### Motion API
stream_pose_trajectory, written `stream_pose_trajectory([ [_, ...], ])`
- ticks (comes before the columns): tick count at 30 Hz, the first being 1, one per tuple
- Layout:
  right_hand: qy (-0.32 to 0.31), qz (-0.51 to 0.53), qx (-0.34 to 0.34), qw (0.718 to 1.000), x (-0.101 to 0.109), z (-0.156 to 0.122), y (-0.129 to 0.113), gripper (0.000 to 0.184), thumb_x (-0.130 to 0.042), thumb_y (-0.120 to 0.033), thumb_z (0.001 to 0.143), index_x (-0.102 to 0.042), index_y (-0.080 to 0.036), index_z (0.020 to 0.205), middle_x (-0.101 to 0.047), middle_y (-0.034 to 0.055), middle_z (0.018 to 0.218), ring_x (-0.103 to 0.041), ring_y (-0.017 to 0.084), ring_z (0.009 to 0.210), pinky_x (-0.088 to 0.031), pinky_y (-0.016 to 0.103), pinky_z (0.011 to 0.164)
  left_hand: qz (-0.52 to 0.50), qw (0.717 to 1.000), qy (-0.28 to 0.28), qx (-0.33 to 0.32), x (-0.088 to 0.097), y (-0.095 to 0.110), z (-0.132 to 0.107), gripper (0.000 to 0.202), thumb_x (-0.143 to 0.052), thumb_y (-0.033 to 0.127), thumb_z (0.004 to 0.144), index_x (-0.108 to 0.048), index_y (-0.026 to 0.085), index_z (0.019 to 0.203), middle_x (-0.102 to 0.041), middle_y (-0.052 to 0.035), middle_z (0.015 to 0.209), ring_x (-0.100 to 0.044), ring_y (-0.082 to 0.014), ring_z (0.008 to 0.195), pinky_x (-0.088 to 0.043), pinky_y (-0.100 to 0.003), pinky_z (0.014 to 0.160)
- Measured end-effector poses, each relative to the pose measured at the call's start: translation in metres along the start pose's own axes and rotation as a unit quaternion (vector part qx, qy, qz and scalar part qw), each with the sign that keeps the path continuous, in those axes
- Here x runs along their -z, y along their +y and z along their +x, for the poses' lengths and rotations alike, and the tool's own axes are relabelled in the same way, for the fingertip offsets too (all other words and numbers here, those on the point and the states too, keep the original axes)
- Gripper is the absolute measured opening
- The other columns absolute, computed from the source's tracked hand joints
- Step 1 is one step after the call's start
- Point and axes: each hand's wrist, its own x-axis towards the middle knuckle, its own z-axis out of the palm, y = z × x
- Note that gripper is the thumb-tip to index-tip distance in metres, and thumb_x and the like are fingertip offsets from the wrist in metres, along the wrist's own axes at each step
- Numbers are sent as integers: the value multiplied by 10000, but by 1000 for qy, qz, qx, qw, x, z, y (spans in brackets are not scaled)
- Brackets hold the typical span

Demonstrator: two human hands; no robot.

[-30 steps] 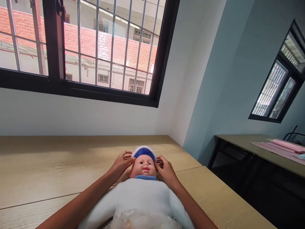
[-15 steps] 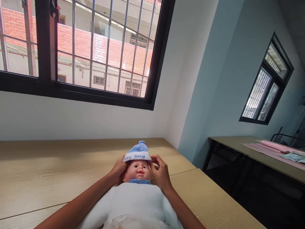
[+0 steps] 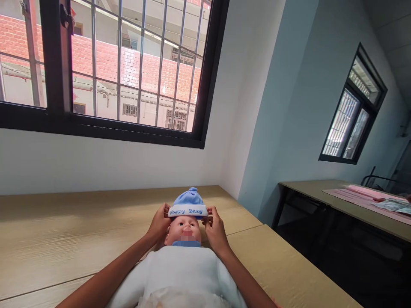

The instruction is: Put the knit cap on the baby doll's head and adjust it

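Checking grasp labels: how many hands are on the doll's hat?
2: the left hand pinches the band of the hat on its left side, the right hand on its right. No other hands in view.

My table [image 3: 64,239] is a long, light wood-grain top with a seam running across the near part. The baby doll [image 3: 183,273] in its blue hat [image 3: 188,203] lies flat on its back on it, head toward the far wall. Over on the right, a second table [image 3: 308,192] has a pink mat [image 3: 362,196] on it.
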Motion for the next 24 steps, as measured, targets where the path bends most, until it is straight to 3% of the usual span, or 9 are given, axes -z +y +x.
stream_pose_trajectory([
  [9,-52,39,-13,998,-4,-1,9,163,-419,-197,753,-444,-200,915,-579,60,951,-591,164,711,-472,292,645,27,997,-65,18,1,-9,0,164,-483,150,551,-354,205,637,-437,51,568,-457,-136,596,-332,-224,534],
  [12,-84,62,-39,994,-6,-3,15,167,-443,-207,731,-442,-197,898,-589,55,948,-591,154,699,-462,277,630,49,993,-111,7,5,-12,5,141,-519,142,536,-447,184,650,-557,10,651,-531,-187,710,-385,-257,599],
  [16,-121,86,-87,985,-9,-5,23,144,-484,-254,718,-441,-197,843,-596,25,862,-552,136,653,-423,253,590,68,980,-186,3,13,-12,5,272,-527,127,518,-582,151,783,-662,-48,883,-575,-251,886,-432,-288,693],
  [21,-125,91,-138,978,-8,-7,28,228,-600,-314,667,-408,-200,712,-474,-46,611,-430,112,596,-335,217,541,92,962,-257,15,26,-8,3,366,-615,176,496,-592,131,859,-671,-47,856,-594,-247,820,-428,-265,613],
  [24,-147,91,-162,972,-6,-8,28,272,-638,-327,642,-403,-201,694,-397,-69,558,-340,90,536,-272,211,499,104,950,-294,18,29,-5,3,424,-623,182,487,-600,135,908,-667,-41,899,-586,-236,847,-429,-248,615],
])
